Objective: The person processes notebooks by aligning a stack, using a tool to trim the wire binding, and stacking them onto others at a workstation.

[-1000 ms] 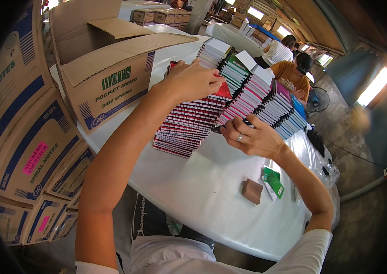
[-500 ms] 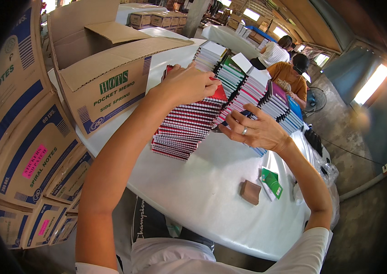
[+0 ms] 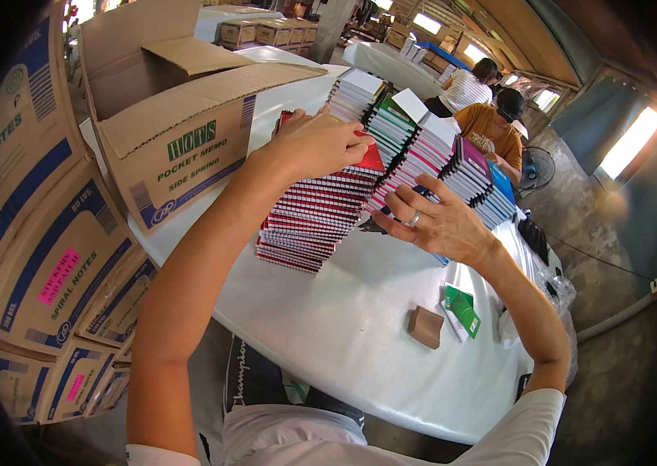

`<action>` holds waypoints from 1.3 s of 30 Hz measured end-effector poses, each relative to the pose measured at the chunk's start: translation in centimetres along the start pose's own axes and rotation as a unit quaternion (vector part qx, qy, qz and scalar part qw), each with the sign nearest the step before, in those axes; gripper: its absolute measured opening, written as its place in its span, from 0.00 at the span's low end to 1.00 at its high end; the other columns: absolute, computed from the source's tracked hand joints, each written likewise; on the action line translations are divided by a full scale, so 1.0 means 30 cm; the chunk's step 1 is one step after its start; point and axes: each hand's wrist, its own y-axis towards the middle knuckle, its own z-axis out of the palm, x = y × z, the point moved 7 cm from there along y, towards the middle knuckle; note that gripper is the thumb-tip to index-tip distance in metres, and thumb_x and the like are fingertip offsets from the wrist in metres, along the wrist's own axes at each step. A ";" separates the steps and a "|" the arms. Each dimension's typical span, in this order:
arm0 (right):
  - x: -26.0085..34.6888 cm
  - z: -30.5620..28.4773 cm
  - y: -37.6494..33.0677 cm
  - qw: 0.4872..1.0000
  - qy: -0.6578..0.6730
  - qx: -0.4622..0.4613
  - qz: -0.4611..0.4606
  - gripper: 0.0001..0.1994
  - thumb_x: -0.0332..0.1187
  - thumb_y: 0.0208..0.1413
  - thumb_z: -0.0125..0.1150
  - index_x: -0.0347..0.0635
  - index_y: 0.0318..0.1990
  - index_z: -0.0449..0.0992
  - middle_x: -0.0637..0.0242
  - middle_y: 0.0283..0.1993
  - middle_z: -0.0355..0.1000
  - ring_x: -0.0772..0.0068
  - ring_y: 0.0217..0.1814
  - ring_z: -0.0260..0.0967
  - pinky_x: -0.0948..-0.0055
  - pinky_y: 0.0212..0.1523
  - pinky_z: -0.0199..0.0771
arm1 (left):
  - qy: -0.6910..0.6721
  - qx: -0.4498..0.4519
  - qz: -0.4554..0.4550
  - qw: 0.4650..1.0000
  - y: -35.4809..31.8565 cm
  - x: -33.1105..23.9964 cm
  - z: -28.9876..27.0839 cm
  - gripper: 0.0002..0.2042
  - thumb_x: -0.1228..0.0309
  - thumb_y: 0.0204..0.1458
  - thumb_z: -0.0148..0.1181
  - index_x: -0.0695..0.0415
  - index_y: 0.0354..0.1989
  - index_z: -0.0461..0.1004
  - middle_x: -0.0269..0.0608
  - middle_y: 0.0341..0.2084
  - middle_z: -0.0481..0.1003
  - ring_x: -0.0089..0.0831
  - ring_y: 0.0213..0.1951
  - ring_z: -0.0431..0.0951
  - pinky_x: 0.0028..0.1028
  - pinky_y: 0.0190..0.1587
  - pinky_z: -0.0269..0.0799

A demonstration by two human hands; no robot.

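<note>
A tall, leaning stack of red spiral notebooks (image 3: 309,213) stands on the white-covered table, its spiral edges facing me. My left hand (image 3: 322,146) lies over the top of this stack, fingers bent over the upper red cover and gripping it. To its right, my right hand (image 3: 443,227), with a ring on one finger, is held with its fingers apart beside the pink-edged notebooks (image 3: 426,152); its fingertips are close to the stack's side, and I cannot tell if they touch. Behind stand green notebooks (image 3: 392,123) and, farther right, blue ones (image 3: 501,185).
An open carton (image 3: 181,159) stands left of the notebooks. Closed cartons (image 3: 60,272) are piled at the far left. A brown block (image 3: 425,327) and a small green notepad (image 3: 462,313) lie on the table's near right. Two people sit beyond, one in an orange shirt (image 3: 483,128).
My right hand and forearm have shifted very slightly. The left hand stays on the red stack, and the notebooks have not visibly moved.
</note>
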 end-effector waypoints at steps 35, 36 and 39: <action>0.044 0.021 0.046 0.989 0.040 0.093 0.109 0.11 0.37 0.46 0.61 0.40 0.35 0.78 0.70 0.36 0.70 0.72 0.40 0.66 0.73 0.37 0.67 | 0.002 -0.001 0.005 1.000 0.003 0.002 0.000 0.21 0.51 0.60 0.41 0.37 0.59 0.69 0.48 0.53 0.72 0.56 0.63 0.60 0.51 0.64 0.54; 0.047 0.001 0.054 0.989 0.026 0.095 0.112 0.14 0.39 0.45 0.63 0.39 0.36 0.78 0.69 0.36 0.69 0.72 0.39 0.66 0.73 0.36 0.67 | 0.002 -0.003 0.006 1.000 0.003 0.003 0.000 0.21 0.51 0.60 0.41 0.37 0.59 0.69 0.48 0.54 0.72 0.56 0.63 0.60 0.51 0.64 0.53; -0.014 -0.045 0.051 0.998 0.010 0.013 0.055 0.16 0.36 0.46 0.62 0.42 0.43 0.75 0.68 0.42 0.68 0.71 0.47 0.65 0.70 0.48 0.67 | 0.006 -0.005 -0.014 1.000 0.004 0.006 0.000 0.21 0.51 0.60 0.41 0.36 0.59 0.68 0.47 0.54 0.72 0.56 0.63 0.60 0.51 0.64 0.53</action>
